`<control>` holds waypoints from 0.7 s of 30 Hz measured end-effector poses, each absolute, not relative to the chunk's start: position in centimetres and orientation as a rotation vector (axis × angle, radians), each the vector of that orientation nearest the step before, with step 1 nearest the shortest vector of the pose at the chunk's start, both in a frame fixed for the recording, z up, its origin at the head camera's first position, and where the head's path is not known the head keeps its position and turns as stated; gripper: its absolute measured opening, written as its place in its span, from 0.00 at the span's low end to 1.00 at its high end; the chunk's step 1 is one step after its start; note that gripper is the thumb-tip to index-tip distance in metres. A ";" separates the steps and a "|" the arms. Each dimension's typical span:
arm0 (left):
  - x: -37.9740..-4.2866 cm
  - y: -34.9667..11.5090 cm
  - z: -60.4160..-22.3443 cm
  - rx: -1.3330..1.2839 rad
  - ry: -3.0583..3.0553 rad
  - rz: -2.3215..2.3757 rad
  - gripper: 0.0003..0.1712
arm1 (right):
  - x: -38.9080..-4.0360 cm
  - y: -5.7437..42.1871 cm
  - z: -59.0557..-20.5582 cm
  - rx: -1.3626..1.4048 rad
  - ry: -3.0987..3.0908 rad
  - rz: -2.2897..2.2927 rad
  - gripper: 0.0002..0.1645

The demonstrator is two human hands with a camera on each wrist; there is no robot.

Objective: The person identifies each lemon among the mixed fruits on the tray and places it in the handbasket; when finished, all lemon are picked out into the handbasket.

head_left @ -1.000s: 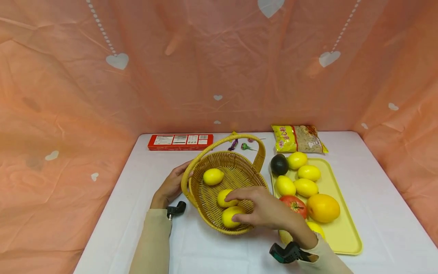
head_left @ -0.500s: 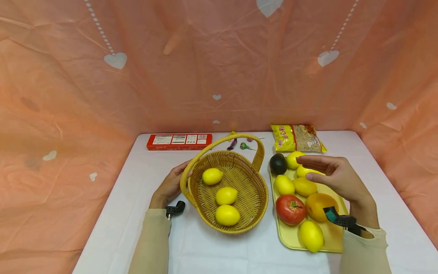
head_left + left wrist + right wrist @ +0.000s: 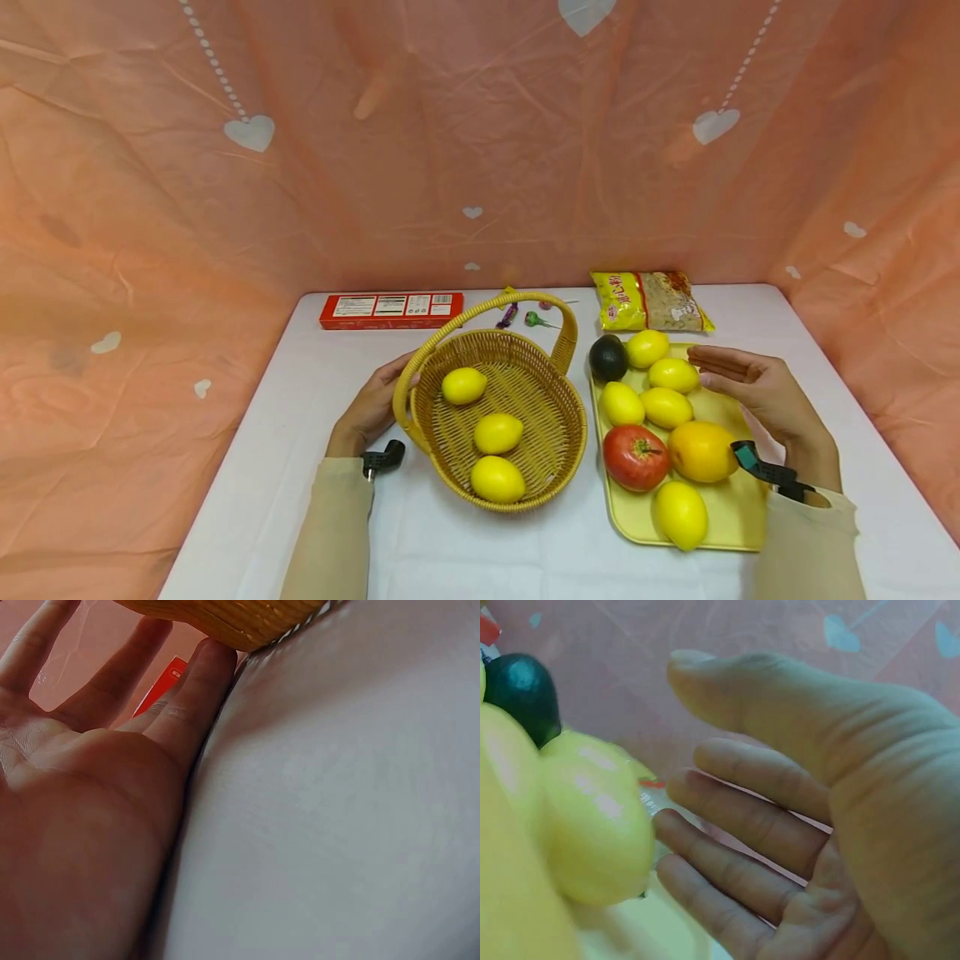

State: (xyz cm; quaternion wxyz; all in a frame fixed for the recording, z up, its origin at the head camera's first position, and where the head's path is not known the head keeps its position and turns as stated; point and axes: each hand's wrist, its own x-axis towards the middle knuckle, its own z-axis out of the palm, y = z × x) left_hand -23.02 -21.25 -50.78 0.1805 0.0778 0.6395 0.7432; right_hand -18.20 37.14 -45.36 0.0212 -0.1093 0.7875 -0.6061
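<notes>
A round woven basket (image 3: 542,421) with a tall arched handle stands mid-table. Inside lie three lemons (image 3: 498,433). At its left side my left hand (image 3: 371,408) touches the wall; in the left wrist view those fingers (image 3: 199,694) reach out fairly straight to the basket's underside. My right hand (image 3: 772,396) is held over the right side of a yellow tray (image 3: 723,529), holding nothing, fingers extended and thumb apart. Its fingertips are close to a lemon (image 3: 673,376). Several more lemons, a tomato (image 3: 636,457), an orange-yellow fruit (image 3: 702,451) and a dark avocado (image 3: 608,358) share the tray.
A red box (image 3: 392,311) lies along the back left edge. Behind the basket are a purple-wrapped candy (image 3: 507,315) and a green lollipop (image 3: 532,318). A yellow food packet (image 3: 651,301) lies behind the tray. Pink cloth walls surround the table.
My right hand has left the lemons in the basket and moved right, over the tray, then slightly farther right. The front lemon has shifted slightly in the basket. My left hand stays put.
</notes>
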 end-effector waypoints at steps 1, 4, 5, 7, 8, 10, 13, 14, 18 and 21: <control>-23.0 -21.2 -50.8 0.224 1.807 2.099 0.31 | -18.3 37.1 -45.5 -0.321 2.412 -1.900 0.28; -23.1 -21.2 -50.9 0.226 1.802 2.098 0.31 | -18.3 37.1 -45.9 -0.261 2.351 -1.958 0.29; -23.2 -21.2 -51.0 0.226 1.802 2.098 0.31 | -18.3 37.1 -45.9 -0.241 2.351 -1.962 0.29; -23.2 -21.2 -51.0 0.224 1.804 2.096 0.31 | -18.3 37.2 -45.9 -0.197 2.337 -1.967 0.30; -23.2 -21.2 -51.0 0.222 1.805 2.095 0.31 | -18.3 37.2 -45.9 -0.179 2.354 -1.936 0.31; -23.2 -21.2 -51.1 0.212 1.802 2.099 0.31 | -18.3 37.3 -45.9 -0.143 2.389 -1.852 0.33; -23.2 -21.2 -51.1 0.231 1.808 2.095 0.32 | -18.4 37.5 -45.9 -0.099 2.486 -1.664 0.35; -23.2 -21.2 -51.1 0.239 1.809 2.093 0.32 | -18.5 37.5 -45.9 -0.083 2.516 -1.602 0.36; -23.2 -21.3 -51.1 0.249 1.817 2.091 0.32 | -18.9 37.3 -46.1 -0.014 2.534 -1.463 0.39; -23.1 -21.3 -51.0 0.228 1.814 2.093 0.32 | -19.3 36.8 -46.3 -0.006 2.514 -1.425 0.41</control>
